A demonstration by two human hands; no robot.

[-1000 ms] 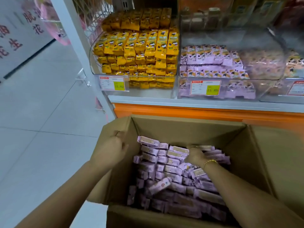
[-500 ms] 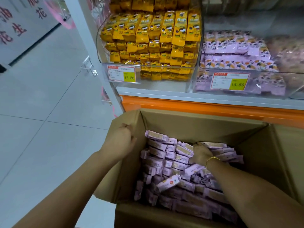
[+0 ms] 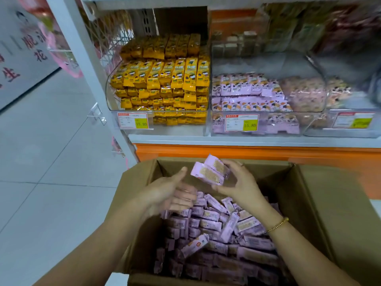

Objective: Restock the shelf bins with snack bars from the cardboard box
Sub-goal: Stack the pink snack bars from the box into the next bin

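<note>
Two purple snack bars (image 3: 209,172), at least, are sitting in the right hand (image 3: 241,183). Its fingers and thumb are curling round them, and they are hanging above the open cardboard box (image 3: 309,195), near its far wall. The left hand (image 3: 167,193) is hovering just beside them, fingers loose and holding nothing, with the thumb tip close to the bars but not touching. Below both hands the heap of purple bars (image 3: 216,234) is filling the box, too many to count, and the wrapper print is too small to read.

Up on the shelf three clear bins are showing: the yellow-packet bin (image 3: 177,131) on the left, the purple-packet bin (image 3: 268,112) in the middle and a blurred third bin (image 3: 313,131) on the right. Three price tags are facing us. The left tag (image 3: 133,120) and the middle tag (image 3: 241,122) are both reading 15.80, while the right tag (image 3: 353,120) is too blurred to read.
</note>
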